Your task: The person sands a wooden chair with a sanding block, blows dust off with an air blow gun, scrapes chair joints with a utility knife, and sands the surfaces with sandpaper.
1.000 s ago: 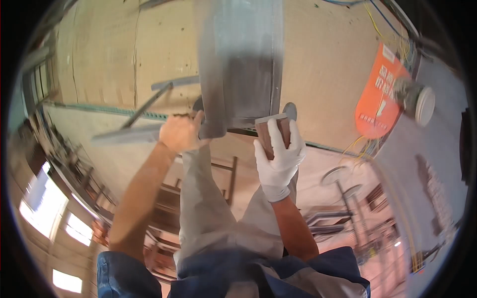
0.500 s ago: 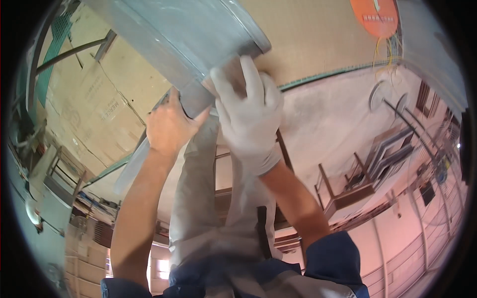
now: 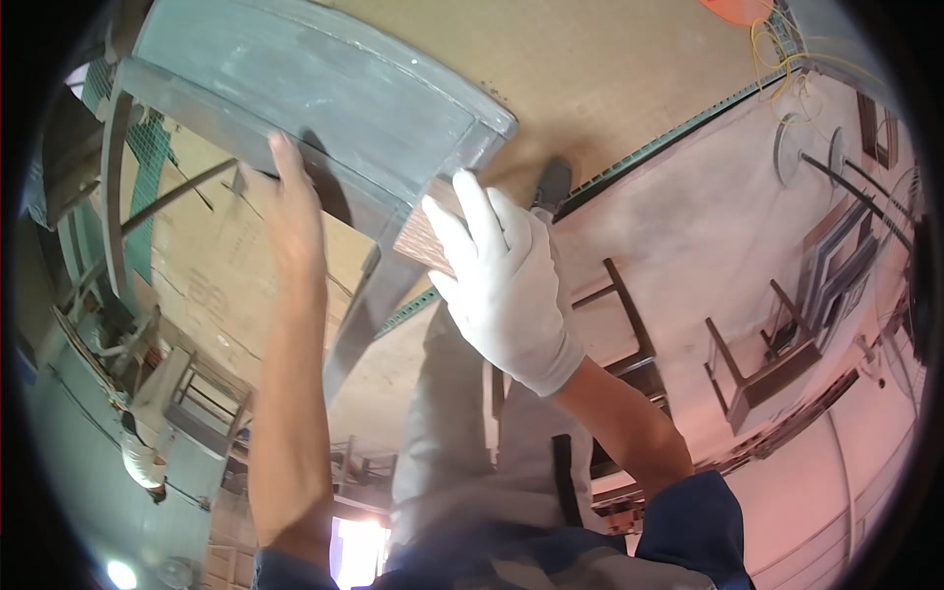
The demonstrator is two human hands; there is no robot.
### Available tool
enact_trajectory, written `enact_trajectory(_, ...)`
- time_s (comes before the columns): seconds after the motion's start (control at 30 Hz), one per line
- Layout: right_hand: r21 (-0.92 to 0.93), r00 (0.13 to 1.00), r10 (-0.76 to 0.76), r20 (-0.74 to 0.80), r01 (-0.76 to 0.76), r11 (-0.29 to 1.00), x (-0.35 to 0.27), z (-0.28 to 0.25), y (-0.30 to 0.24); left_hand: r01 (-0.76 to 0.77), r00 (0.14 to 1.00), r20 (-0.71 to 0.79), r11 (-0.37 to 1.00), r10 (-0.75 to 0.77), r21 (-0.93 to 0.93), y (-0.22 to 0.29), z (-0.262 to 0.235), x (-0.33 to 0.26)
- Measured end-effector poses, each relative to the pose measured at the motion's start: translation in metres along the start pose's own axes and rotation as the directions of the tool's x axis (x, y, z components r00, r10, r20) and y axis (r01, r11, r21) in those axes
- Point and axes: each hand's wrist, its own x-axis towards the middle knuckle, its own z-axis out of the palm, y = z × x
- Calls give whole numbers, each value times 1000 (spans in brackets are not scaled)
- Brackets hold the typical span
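Two hands work one grey chair (image 3: 324, 108), which lies tilted across the upper left; the bare left hand (image 3: 290, 202) has its fingers together and flat along the seat's underside, seemingly to steady it; the gloved right hand (image 3: 501, 280) spreads its fingers over a reddish-brown block (image 3: 425, 241), pressing it against the seat's near corner beside a leg (image 3: 369, 305); farther right, dark wooden frames (image 3: 762, 369) stand on the dusty floor (image 3: 688, 226).

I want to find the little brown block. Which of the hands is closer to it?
Right. The gloved right hand lies over the reddish-brown block at the grey chair's seat corner. The bare left hand presses the seat's edge further along.
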Motion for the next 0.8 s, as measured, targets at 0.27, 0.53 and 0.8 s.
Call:
enact_trajectory(0.27,-62,991,132,-21,-133,989,11,-3,0,378,859,-510,733,-49,566,-10,1,121)
enact_trajectory(0.53,-164,979,7,-205,-41,986,14,5,7,-11,829,-463,837,313,547,-40,6,111)
enact_trajectory(0.8,-167,990,-23,-136,0,986,8,-2,19,113,924,-376,892,67,438,-23,8,103)
